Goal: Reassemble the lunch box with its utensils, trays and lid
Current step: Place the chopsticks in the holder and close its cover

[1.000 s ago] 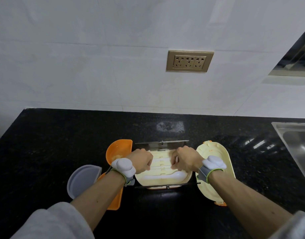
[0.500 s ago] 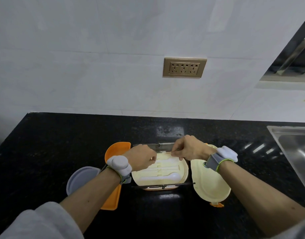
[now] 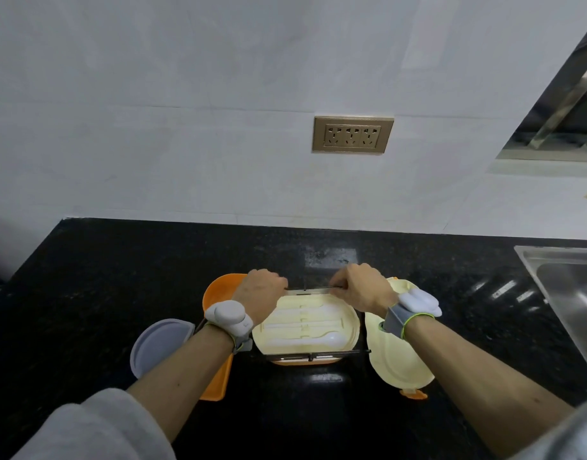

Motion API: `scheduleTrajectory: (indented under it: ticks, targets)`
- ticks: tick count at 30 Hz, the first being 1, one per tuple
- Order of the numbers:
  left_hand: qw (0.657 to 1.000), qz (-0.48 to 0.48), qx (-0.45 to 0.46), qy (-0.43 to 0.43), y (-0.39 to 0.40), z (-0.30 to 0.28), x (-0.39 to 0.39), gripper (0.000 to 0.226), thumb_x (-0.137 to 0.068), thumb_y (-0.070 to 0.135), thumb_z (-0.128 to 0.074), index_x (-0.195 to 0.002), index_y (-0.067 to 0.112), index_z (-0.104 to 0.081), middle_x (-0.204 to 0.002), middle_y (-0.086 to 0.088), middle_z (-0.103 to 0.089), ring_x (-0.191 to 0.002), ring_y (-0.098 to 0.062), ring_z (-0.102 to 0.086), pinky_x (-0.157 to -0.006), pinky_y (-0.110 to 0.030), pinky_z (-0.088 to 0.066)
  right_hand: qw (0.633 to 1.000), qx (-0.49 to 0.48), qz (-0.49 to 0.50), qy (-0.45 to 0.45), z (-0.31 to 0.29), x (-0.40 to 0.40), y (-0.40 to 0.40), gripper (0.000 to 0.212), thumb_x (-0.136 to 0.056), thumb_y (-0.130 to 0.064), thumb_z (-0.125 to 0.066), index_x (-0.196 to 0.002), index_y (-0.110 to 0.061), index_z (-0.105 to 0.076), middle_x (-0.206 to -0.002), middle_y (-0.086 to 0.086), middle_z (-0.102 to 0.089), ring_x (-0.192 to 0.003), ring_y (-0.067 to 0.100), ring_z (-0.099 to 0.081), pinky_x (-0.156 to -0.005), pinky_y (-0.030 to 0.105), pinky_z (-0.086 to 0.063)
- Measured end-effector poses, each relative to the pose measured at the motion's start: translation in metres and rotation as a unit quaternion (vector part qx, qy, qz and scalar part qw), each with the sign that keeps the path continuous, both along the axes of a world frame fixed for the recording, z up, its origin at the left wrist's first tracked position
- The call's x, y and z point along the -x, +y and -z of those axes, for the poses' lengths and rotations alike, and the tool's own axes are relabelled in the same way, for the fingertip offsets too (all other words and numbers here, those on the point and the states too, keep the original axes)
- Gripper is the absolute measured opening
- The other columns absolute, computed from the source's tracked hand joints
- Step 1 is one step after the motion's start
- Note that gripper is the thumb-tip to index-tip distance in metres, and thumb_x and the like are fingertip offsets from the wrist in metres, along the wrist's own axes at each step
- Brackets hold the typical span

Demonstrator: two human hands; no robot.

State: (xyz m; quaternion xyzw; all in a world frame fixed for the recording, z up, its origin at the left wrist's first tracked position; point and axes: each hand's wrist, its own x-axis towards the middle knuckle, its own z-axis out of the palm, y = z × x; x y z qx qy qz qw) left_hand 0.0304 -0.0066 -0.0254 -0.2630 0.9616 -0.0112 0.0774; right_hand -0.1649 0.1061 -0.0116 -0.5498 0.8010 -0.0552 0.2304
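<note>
**Gripping the far clasp of the lunch box with both hands**

We see the lunch box (image 3: 305,327) sitting in the middle of the black countertop (image 3: 119,267), its cream utensil tray (image 3: 347,322) on top with white utensils (image 3: 305,340) lying in the grooves. A thin metal bar (image 3: 313,288) runs along the far edge of the box, and a second metal bar (image 3: 318,352) crosses the near edge. Our left hand (image 3: 260,298) curls its fingers round the left end of the far bar; our right hand (image 3: 360,288) pinches the right end of it. Both wrists carry white strapped-on devices. Just right of the box lies the cream lid (image 3: 398,363), touching the counter, with an orange tab at its near end. An orange tray (image 3: 219,290) lies left of the box, partly under our left forearm, and a grey round lid (image 3: 156,345) sits beside it. A steel sink (image 3: 571,293) is at the far right, well apart, and a wall socket (image 3: 353,136) is on the white wall.
</note>
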Motion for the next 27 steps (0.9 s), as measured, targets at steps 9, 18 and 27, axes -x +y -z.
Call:
scheduleTrajectory:
  ticks: [9, 18, 27]
  targets:
    - [0.994, -0.013, -0.104, 0.009, 0.019, -0.001, -0.004, 0.014, -0.098, 0.024, -0.057, -0.107, 0.014, -0.063, -0.11, -0.004, -0.063, -0.102, -0.018, -0.058, -0.081, -0.025, -0.044, 0.998, -0.05, -0.031, 0.039, 0.016, -0.008, 0.008, 0.016, -0.079, -0.042, -0.072, -0.088, -0.031, -0.064, -0.102, 0.002, -0.068, -0.095, 0.026, -0.064, -0.073, 0.031, -0.047]
    - [0.983, -0.022, -0.179, -0.035, 0.024, 0.003, -0.01, 0.017, -0.098, 0.014, -0.055, -0.112, 0.015, -0.065, -0.116, -0.003, -0.064, -0.105, -0.018, -0.059, -0.088, -0.026, -0.049, 0.995, -0.088, -0.037, 0.031, 0.036, -0.014, 0.012, 0.017, -0.084, -0.031, -0.063, -0.098, -0.027, -0.072, -0.105, 0.003, -0.073, -0.097, 0.026, -0.066, -0.079, 0.032, -0.051]
    - [0.902, -0.085, -0.42, -0.049, 0.014, -0.017, -0.004, 0.06, -0.087, 0.069, -0.051, -0.13, 0.027, -0.062, -0.13, 0.006, -0.062, -0.12, -0.013, -0.057, -0.1, -0.03, -0.046, 0.965, -0.137, -0.042, -0.219, -0.002, -0.016, 0.004, 0.023, -0.074, -0.059, -0.075, -0.08, -0.036, -0.078, -0.06, -0.003, -0.05, -0.054, 0.013, -0.04, -0.049, 0.025, -0.038]
